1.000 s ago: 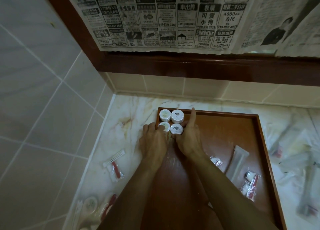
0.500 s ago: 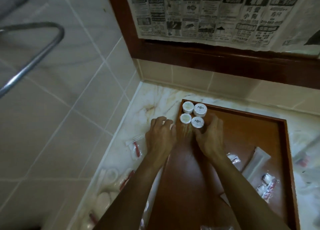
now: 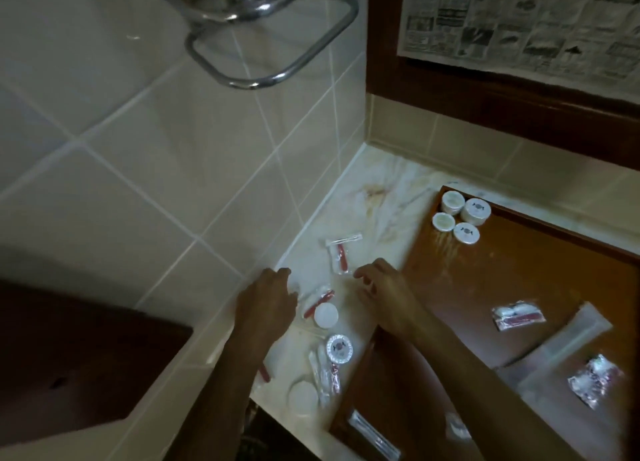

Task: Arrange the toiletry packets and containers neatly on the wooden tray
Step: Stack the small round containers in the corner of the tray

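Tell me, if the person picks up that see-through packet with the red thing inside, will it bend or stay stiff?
The clear packet on the marble counter looks like thin crinkly plastic, so it would probably flop and bend around the red stick. It seems small and flat, likely very light. Its shiny film may feel a bit slippery, so the right hand nearby might pinch it.

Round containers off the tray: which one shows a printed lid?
The middle container, between the plain white one farther back and the plain one nearest the counter's front edge.

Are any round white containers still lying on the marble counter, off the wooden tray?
Yes: three round white containers lie on the marble counter, left of the wooden tray.
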